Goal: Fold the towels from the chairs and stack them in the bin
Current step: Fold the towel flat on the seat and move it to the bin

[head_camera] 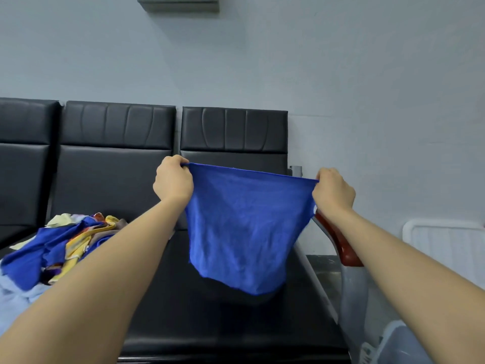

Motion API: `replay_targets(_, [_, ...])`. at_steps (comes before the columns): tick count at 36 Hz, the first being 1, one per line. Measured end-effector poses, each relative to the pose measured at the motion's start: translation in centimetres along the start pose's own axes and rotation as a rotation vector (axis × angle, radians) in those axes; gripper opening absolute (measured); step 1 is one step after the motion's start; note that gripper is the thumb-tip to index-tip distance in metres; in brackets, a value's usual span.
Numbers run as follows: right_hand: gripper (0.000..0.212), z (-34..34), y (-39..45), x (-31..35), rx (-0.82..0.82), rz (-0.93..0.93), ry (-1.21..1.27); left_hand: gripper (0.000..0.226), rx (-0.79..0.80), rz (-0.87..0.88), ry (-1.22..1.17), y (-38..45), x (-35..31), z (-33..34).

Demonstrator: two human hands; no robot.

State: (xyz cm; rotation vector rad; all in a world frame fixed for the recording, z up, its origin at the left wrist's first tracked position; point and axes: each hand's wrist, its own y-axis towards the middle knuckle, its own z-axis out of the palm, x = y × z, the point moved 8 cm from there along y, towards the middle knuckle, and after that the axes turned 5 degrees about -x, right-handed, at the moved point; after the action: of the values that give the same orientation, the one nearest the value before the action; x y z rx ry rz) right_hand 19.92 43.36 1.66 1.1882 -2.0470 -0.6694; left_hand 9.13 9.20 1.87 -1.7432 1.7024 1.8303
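A blue towel hangs spread out in the air above the right black chair seat. My left hand pinches its top left corner and my right hand pinches its top right corner, so the top edge is stretched taut. A heap of unfolded towels, blue, yellow and pale, lies on the middle chair seat to the left. The rim of a pale plastic bin shows at the bottom right corner, beside the chairs.
A row of black padded chairs stands against a pale wall. A red-brown armrest on a metal frame ends the row at the right. A white ribbed object stands further right.
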Motion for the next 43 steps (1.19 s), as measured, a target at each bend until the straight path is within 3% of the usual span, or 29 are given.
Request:
replay_targets(8, [0.013,1.6,-0.4,-1.7,-0.003,0.104,0.095,0.034,0.019,-0.085,0.004,-1.0,1.9,1.4])
replay_targets(16, [0.011,6.9,-1.1,-3.1,-0.029,0.569,0.857,0.029,0.098,-0.279,-0.293,-1.3,4.7,4.8])
replay_targets(22, [0.011,8.9,0.2,-2.2,-0.074,0.476,0.860,0.019,0.140,-0.330,-0.442,-0.1,6.3,8.3])
replay_targets(32, [0.011,9.3,1.5,-0.7,-0.153,0.433,1.040,0.008,0.070,-0.201,-0.616,0.6,4.8,8.5])
replay_targets(38, [0.027,10.4,-1.7,-1.6,-0.128,0.500,1.074,0.010,0.046,-0.224,-0.531,-1.8,7.4,7.7])
replay_targets(43, [0.015,9.9,-4.7,-2.7,-0.117,0.522,0.944,0.021,0.039,-0.281,-0.279,-4.6,9.4,6.1])
